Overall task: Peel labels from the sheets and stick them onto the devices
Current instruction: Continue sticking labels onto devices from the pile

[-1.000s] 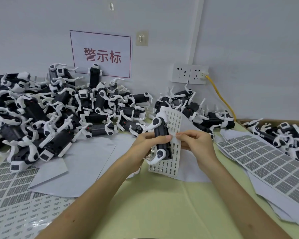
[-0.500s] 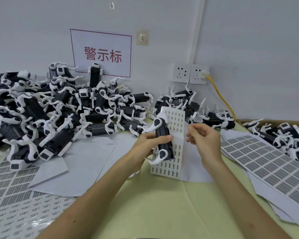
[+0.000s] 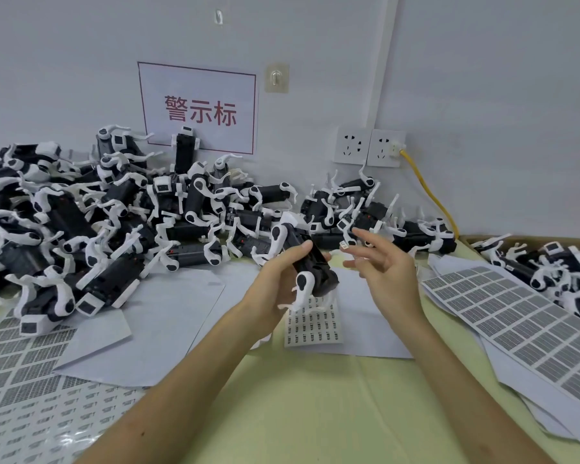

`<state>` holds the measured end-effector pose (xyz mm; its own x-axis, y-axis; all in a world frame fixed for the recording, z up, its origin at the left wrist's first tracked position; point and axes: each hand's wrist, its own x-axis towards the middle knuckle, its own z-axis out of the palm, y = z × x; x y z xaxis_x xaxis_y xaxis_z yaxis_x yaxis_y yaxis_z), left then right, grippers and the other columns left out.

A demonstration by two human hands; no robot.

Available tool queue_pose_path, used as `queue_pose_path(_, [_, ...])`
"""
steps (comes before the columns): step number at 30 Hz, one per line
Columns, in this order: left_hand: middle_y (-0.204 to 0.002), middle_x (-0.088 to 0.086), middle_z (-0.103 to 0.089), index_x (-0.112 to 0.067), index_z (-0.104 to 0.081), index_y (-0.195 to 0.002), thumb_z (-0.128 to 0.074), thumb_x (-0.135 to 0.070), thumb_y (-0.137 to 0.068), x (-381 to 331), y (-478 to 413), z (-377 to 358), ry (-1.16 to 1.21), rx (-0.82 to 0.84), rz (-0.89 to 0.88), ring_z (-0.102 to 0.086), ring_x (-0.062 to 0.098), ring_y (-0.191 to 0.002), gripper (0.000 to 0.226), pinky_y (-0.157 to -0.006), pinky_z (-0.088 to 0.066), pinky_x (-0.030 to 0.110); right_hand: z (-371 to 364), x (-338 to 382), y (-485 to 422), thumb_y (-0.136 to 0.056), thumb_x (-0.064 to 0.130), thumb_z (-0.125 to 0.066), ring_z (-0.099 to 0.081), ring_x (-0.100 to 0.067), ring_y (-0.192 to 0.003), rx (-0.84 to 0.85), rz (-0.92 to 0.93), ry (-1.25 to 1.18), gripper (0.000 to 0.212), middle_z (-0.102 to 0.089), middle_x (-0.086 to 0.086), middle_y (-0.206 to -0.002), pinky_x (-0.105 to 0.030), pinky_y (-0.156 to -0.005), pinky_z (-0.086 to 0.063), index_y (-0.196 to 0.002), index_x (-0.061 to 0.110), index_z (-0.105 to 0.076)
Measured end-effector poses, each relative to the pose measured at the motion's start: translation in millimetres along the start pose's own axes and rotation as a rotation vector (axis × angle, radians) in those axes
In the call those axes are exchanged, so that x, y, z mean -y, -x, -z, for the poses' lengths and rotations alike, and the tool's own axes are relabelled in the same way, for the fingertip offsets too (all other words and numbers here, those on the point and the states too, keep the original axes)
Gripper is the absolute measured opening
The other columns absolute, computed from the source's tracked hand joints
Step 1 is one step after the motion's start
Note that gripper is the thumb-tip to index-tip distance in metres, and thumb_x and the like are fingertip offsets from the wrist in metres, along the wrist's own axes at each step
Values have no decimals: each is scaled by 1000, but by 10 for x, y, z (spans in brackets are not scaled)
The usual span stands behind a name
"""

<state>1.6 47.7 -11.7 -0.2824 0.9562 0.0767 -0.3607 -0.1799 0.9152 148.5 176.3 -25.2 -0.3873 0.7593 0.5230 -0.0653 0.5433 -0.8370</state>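
Observation:
My left hand (image 3: 272, 282) grips a black device with white legs (image 3: 310, 264), tilted and lifted above the table. My right hand (image 3: 384, 267) hovers just right of the device with its fingers spread. A small peeled label (image 3: 344, 245) sticks to one fingertip. The small label sheet (image 3: 313, 325) lies flat on the table below the device, partly hidden by the device's legs.
A big pile of the same devices (image 3: 81, 229) fills the left and back. More devices (image 3: 365, 212) lie behind my hands, and others sit in a box (image 3: 556, 266) at right. Large label sheets (image 3: 516, 324) lie right, with other label sheets (image 3: 24, 370) at left. A yellow cable (image 3: 429, 192) runs from the wall socket.
The small label sheet has dropped from my hands to the table. My right hand has pulled away to the right with a peeled label, and the device has tilted in my left hand.

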Motion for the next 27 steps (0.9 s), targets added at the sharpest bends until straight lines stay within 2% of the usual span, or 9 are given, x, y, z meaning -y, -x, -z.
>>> queue_pose_path(3, [-135,11,-70,-27,-84,-101,-66,-46,-91,-9,30,-21,65,59,-1,-72,25,-112,29,-96,-58,36,-26,-10,38,-96,-7,-55,-76,-9,-90,31,58,60,54,-78,14,-103,-22,-70,-56,-135,28,-65])
queue_pose_path(5, [-135,7,-70,-25,-84,-103,-63,-46,-94,-29,54,-31,82,67,-4,-72,24,-113,31,-95,-58,34,-40,-9,63,-96,-8,-54,-75,-7,-90,41,99,118,56,-77,16,-105,-28,-70,-57,-137,29,-64])
queue_pose_path(8, [-134,9,-71,-20,-84,-103,-63,-42,-93,-25,53,-35,120,71,-5,-71,25,-112,33,-93,-58,33,-46,3,84,-94,-8,-53,-73,-1,-90,43,149,198,59,-75,21,-106,-18,-61,-51,-138,30,-63])
queue_pose_path(10, [-132,11,-71,-16,-84,-103,-63,-42,-93,-25,57,-26,133,82,-6,-71,26,-111,35,-89,-59,31,-51,6,93,-94,-7,-54,-71,2,-94,53,161,240,60,-73,23,-107,-10,-61,-46,-138,32,-63])
queue_pose_path(17, [-133,9,-71,-14,-82,-111,-56,-44,-97,-38,81,-31,116,126,-4,-69,23,-117,42,-90,-57,29,-75,-33,88,-96,-1,-55,-71,1,-93,80,116,249,54,-75,17,-111,-9,-64,-45,-139,33,-61])
queue_pose_path(19, [-136,7,-69,-14,-81,-114,-55,-44,-98,-27,64,-19,111,130,-7,-68,22,-120,42,-93,-57,29,-78,-36,74,-98,3,-58,-72,-1,-90,64,80,202,44,-75,15,-109,-12,-66,-49,-132,31,-65])
queue_pose_path(22, [-138,8,-69,-17,-80,-116,-58,-48,-97,-14,51,-3,82,136,-10,-68,23,-122,43,-100,-55,33,-56,-13,35,-99,9,-62,-75,-6,-80,12,46,125,23,-76,12,-101,-25,-74,-57,-109,26,-74])
queue_pose_path(25, [-139,10,-68,-17,-78,-121,-59,-51,-96,8,31,19,38,144,-2,-67,24,-121,47,-115,-43,43,-29,20,18,-97,11,-66,-74,-9,-75,-5,55,113,18,-76,13,-93,-23,-70,-55,-93,25,-77])
queue_pose_path(27, [-137,9,-68,-17,-76,-126,-58,-53,-96,13,27,21,8,155,2,-67,22,-120,50,-115,-41,41,-27,32,24,-95,11,-68,-73,-11,-73,2,59,113,17,-76,13,-91,-21,-68,-54,-89,25,-77])
